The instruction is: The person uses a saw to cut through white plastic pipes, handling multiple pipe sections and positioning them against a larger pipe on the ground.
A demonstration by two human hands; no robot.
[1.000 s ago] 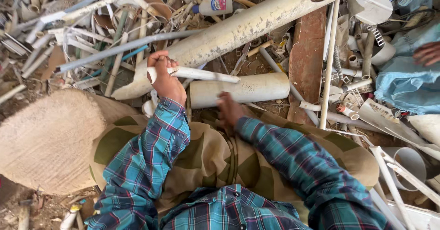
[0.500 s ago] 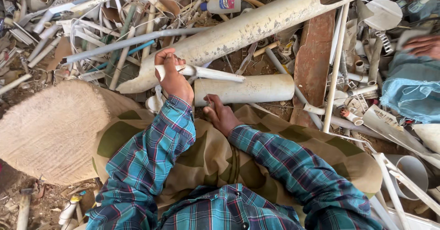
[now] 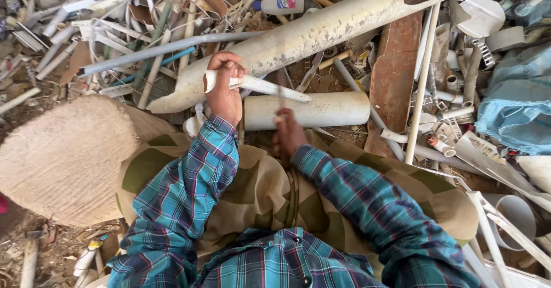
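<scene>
Roughly mid-job, by the look: one long dirty pipe (image 3: 321, 29) across the scrap heap, untouched; one short white pipe (image 3: 313, 111) lying just beyond the knees, whole. Left hand (image 3: 225, 87) wrapped tight around one thin white split pipe piece (image 3: 258, 84), held above the short pipe. Right hand (image 3: 287, 133) blurred, fist closed on a thin tool (image 3: 281, 95), kind unclear. Loose offcuts around: too many to count.
</scene>
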